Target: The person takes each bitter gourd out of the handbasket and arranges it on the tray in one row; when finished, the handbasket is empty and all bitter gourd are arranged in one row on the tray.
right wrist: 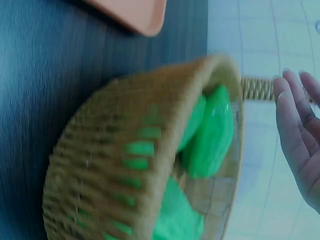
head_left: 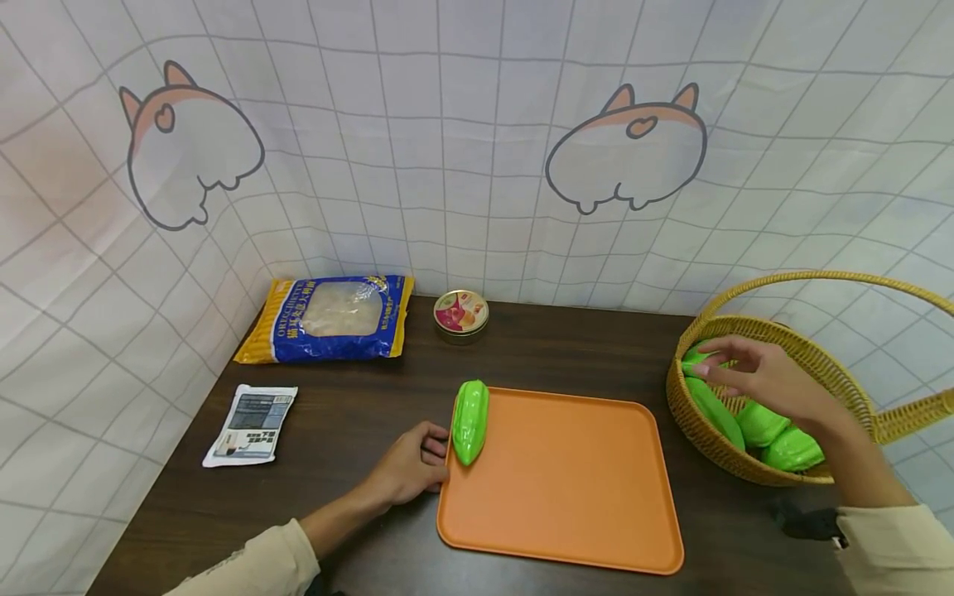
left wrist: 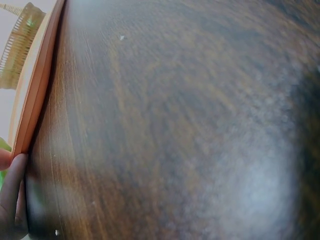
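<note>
On the left side of an orange tray [head_left: 566, 480] lies a long, ridged, shiny green fruit, shaped like a star fruit [head_left: 469, 422], with its pointed end toward me. My left hand [head_left: 413, 463] pinches the tray's left rim; the thumb and a finger meet the rim [left wrist: 35, 95] in the left wrist view. Over the wicker basket [head_left: 842, 372] hovers my right hand [head_left: 768, 377], fingers loosely bent and holding nothing. Beneath it in the basket are several green fruits [head_left: 763, 424], one of them ridged [right wrist: 210, 135] in the right wrist view.
A blue and yellow pasta bag [head_left: 339, 319] lies at the back left, with a round tin [head_left: 461, 314] beside it. Nearer is a small white packet [head_left: 252, 425]. The basket's tall handle [head_left: 827, 277] arches up at the right. A grid-patterned cloth [head_left: 477, 165] hangs behind the table.
</note>
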